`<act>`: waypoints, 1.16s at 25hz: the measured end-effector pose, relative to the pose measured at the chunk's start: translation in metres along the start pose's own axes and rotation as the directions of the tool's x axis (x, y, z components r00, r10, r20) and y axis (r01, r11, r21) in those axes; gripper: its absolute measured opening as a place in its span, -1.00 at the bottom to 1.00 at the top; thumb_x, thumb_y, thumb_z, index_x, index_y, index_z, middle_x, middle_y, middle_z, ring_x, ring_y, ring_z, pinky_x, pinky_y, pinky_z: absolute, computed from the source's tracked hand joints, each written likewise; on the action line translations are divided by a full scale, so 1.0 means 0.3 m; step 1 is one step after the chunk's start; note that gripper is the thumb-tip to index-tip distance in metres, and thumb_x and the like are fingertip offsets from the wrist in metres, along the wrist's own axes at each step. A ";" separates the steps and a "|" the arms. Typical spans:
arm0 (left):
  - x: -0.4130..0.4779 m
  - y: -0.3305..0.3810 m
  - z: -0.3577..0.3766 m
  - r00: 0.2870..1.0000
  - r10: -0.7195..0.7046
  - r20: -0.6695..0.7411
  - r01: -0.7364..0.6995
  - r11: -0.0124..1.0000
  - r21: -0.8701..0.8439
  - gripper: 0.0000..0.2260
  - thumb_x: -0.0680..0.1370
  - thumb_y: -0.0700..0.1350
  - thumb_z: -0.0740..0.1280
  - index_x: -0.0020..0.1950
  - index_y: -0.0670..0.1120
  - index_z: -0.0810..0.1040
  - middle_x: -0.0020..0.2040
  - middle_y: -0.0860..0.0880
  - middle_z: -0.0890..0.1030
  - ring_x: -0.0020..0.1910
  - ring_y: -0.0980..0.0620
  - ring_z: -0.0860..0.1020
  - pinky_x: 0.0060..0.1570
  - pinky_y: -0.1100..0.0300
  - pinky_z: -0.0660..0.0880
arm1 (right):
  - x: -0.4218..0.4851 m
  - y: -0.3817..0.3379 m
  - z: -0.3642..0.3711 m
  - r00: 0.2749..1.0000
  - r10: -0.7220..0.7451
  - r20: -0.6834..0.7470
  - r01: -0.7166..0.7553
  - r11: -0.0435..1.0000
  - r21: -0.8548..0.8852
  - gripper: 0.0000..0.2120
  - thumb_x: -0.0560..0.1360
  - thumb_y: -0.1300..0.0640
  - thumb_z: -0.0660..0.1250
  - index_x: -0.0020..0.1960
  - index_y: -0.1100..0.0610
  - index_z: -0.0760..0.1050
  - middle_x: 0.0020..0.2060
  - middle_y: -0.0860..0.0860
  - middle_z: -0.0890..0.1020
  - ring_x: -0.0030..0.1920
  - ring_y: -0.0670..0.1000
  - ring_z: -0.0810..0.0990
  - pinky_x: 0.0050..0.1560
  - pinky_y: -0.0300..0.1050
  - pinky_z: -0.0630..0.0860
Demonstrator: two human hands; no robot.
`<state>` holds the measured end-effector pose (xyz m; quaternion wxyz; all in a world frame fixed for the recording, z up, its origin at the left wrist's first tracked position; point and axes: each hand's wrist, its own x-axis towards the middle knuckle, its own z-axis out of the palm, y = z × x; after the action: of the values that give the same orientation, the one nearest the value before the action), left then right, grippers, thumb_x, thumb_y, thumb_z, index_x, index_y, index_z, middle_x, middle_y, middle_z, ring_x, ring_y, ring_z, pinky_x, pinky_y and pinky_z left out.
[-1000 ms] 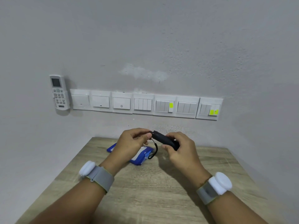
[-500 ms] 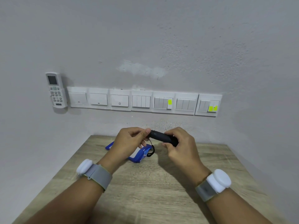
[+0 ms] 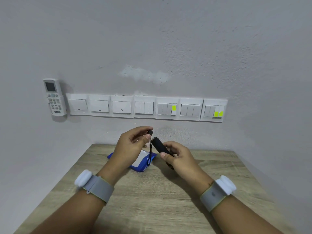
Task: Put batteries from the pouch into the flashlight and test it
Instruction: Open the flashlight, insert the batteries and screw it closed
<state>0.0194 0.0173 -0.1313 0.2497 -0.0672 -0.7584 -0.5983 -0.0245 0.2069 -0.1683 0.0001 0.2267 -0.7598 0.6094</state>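
flashlight [image 3: 160, 146]: light, stiff, slick tube we reckon; our right hand [image 3: 180, 159] grips mid-barrel, above the table [image 3: 152, 200] near its far edge
cap [image 3: 150, 132]: tiny, droppable; our left hand [image 3: 133, 146] pinches it
pouch [image 3: 145, 161]: soft, lying beneath

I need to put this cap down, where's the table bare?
Bare wood lies between your forearms, nearer you than the blue pouch, and right of your right hand, which holds the flashlight, out to the table edge. Crowded: back centre-left, where the pouch lies beneath your left hand and the lanyard of the cap hangs over it.
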 end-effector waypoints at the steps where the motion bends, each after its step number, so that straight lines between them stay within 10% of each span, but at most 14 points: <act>1: 0.001 -0.001 -0.002 1.000 0.009 0.003 -0.009 1.000 0.015 -0.73 0.60 -0.27 0.42 0.13 0.09 0.73 0.04 0.05 0.74 -0.02 0.16 0.69 -0.03 0.20 0.67 | -0.001 0.000 0.005 1.000 -0.024 0.000 0.024 1.000 -0.013 -0.83 0.52 0.16 0.45 0.04 -0.08 0.63 -0.08 -0.10 0.70 -0.03 -0.06 0.63 0.01 -0.15 0.50; 19: 0.001 0.026 -0.011 0.999 -0.047 -0.026 0.050 0.990 0.131 -0.69 0.51 -0.23 0.53 -0.05 0.24 0.71 -0.06 0.16 0.75 -0.07 0.29 0.68 -0.02 0.40 0.58 | -0.018 -0.009 0.018 0.962 -0.213 -0.170 0.187 0.970 -0.157 -0.76 0.46 0.24 0.48 0.08 0.00 0.65 -0.04 -0.11 0.70 0.01 -0.15 0.64 0.01 -0.40 0.48; 29: 0.017 -0.007 -0.025 1.000 -0.017 -0.019 0.019 0.992 0.127 -0.76 0.64 -0.32 0.33 0.02 0.02 0.67 -0.10 0.05 0.73 -0.09 0.09 0.72 0.02 0.04 0.67 | -0.021 -0.030 0.011 0.963 -0.158 -0.218 0.135 0.984 -0.117 -0.73 0.49 0.23 0.47 0.00 -0.14 0.59 -0.09 -0.15 0.68 -0.06 -0.26 0.60 -0.10 -0.49 0.44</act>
<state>0.0164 0.0087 -0.1297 0.2547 -0.0389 -0.7934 -0.5515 -0.0148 0.2047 -0.1625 0.1432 0.2113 -0.7657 0.5904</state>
